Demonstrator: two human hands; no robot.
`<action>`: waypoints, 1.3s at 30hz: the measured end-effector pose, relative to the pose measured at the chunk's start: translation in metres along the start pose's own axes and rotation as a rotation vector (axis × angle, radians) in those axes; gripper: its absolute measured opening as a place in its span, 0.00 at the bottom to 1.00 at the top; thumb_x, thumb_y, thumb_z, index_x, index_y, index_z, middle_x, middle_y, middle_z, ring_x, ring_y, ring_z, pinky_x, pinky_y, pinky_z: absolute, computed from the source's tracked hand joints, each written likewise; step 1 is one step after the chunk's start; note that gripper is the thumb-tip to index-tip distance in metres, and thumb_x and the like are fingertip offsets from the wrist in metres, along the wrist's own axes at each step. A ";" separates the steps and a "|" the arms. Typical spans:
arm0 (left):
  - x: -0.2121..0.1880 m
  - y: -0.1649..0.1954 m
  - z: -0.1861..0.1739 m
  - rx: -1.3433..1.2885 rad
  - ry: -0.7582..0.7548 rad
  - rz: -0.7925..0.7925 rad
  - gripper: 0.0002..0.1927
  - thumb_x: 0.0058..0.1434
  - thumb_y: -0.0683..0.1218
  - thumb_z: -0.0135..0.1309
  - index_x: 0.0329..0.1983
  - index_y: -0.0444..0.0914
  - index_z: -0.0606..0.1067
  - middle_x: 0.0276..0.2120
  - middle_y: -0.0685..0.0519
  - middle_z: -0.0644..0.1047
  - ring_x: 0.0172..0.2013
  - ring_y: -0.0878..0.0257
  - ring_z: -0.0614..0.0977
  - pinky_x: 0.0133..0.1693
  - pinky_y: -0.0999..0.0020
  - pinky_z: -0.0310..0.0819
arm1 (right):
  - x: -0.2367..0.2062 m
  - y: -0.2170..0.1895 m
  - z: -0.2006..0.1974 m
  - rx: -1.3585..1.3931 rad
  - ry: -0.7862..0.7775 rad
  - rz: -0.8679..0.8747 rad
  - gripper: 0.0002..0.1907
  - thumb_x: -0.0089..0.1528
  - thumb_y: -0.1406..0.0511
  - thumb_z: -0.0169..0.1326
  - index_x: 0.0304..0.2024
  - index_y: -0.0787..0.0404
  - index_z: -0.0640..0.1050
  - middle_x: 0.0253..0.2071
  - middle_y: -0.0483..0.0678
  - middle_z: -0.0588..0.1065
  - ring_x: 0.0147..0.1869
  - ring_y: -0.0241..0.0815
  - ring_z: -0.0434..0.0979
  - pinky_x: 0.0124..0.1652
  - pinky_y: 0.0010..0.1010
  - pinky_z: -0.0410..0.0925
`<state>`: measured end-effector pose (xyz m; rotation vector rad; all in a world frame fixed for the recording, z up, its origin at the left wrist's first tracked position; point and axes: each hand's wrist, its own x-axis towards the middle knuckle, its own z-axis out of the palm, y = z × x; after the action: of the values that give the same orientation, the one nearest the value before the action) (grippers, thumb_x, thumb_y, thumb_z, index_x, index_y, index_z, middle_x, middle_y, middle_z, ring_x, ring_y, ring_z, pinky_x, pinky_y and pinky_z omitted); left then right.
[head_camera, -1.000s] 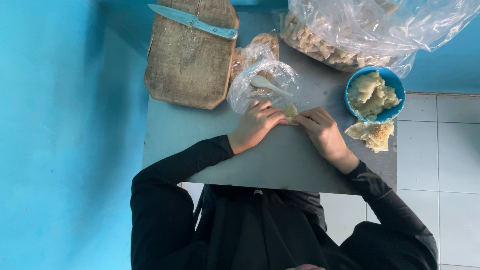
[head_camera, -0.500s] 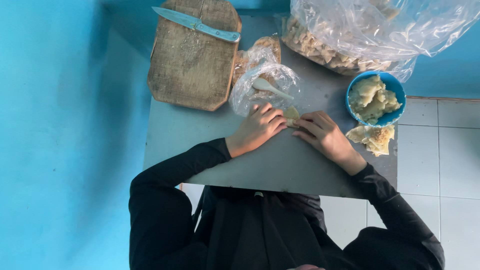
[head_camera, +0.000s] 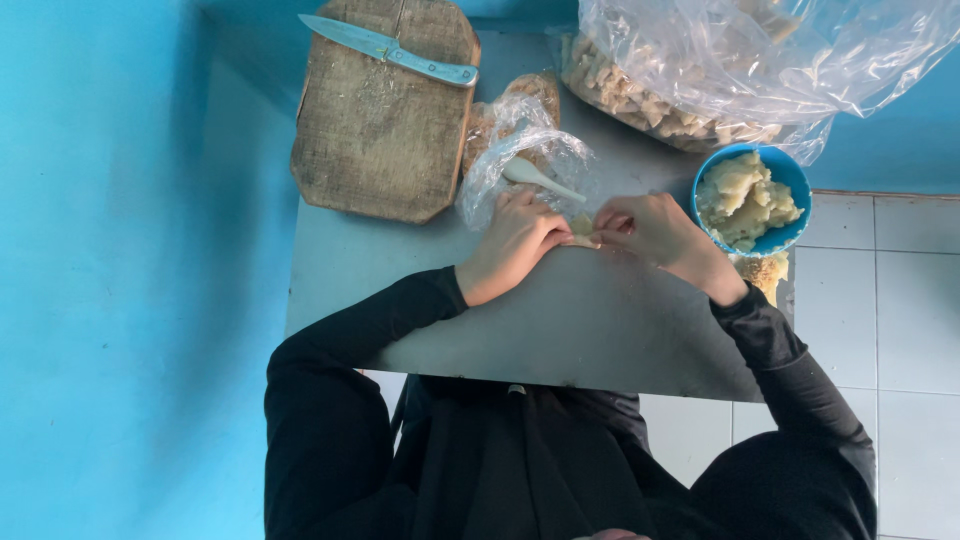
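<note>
both hands meet over the grey table (head_camera: 600, 330). the left hand (head_camera: 518, 240) has its fingers curled down, pinching a small pale piece of dough (head_camera: 582, 228) at its left edge; the right hand (head_camera: 650, 228) pinches the same piece from the right, fingers bent close. the dough is small, yellowish, mostly hidden between the fingertips, lying on the table just near of a clear bag with a white spoon (head_camera: 535, 175). both forearms in black sleeves angle inward. a blue bowl (head_camera: 790, 180) of filling sits right; a board with a knife (head_camera: 385, 45) lies far left.
</note>
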<state>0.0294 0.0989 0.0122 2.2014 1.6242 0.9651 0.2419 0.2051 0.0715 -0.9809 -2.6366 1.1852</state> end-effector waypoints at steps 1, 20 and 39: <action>0.000 0.000 -0.002 -0.050 -0.006 -0.015 0.06 0.64 0.49 0.59 0.35 0.43 0.80 0.30 0.56 0.80 0.42 0.57 0.75 0.50 0.57 0.59 | 0.002 0.002 0.002 0.028 0.008 0.042 0.10 0.60 0.64 0.60 0.42 0.63 0.81 0.34 0.51 0.80 0.37 0.45 0.83 0.41 0.35 0.74; -0.012 -0.008 0.008 0.093 0.045 0.074 0.08 0.65 0.51 0.61 0.41 0.42 0.81 0.37 0.56 0.77 0.47 0.57 0.73 0.55 0.56 0.61 | -0.020 0.031 0.037 0.002 0.288 -0.111 0.09 0.59 0.66 0.65 0.40 0.65 0.83 0.36 0.49 0.79 0.33 0.41 0.76 0.37 0.31 0.70; -0.014 -0.002 0.013 0.474 0.072 0.204 0.09 0.67 0.48 0.58 0.44 0.39 0.78 0.39 0.55 0.73 0.49 0.57 0.73 0.49 0.61 0.62 | -0.019 0.011 0.047 -0.299 0.440 -0.446 0.15 0.57 0.72 0.64 0.47 0.68 0.80 0.46 0.55 0.76 0.49 0.54 0.76 0.49 0.41 0.73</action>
<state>0.0338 0.0894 -0.0031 2.7141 1.8418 0.7726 0.2469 0.1691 0.0340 -0.5496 -2.5087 0.4299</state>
